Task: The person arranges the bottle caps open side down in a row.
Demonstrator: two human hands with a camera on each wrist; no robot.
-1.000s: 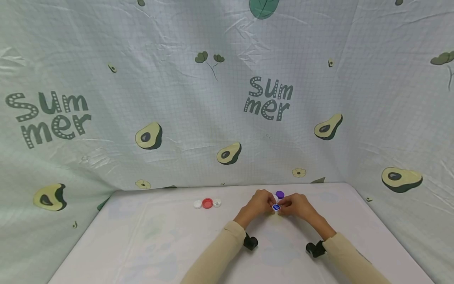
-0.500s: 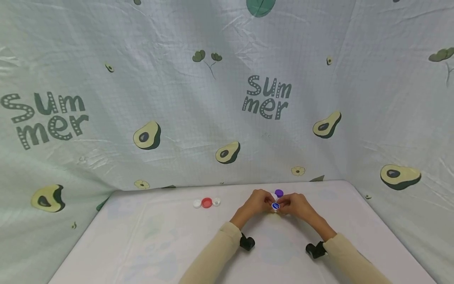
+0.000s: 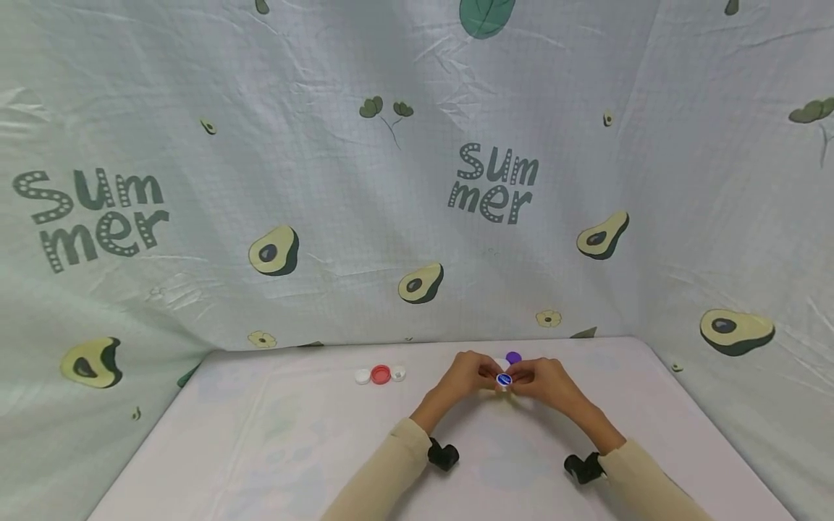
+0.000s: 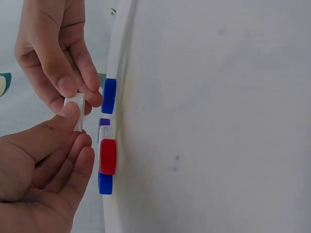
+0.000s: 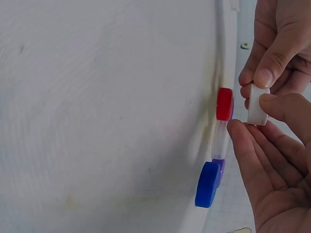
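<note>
Left hand (image 3: 472, 372) and right hand (image 3: 547, 380) both pinch a blue-topped cap (image 3: 504, 379); light, even pressure from opposite sides should steady it. Underside unclear, so avoid squeezing hard.

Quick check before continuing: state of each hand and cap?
Held cap: midair, blue face showing.
Left hand: pinching held cap.
Right hand: pinching held cap.
Purple cap: lying flat.
Right blue cap: lying flat.
Left blue cap: flat, partly hidden.
Near red cap: lying flat.
Near white cap: flat, partly hidden.
Leftmost cap: flat.
Far-left red cap: flat.
Pale cap right of it: flat.
</note>
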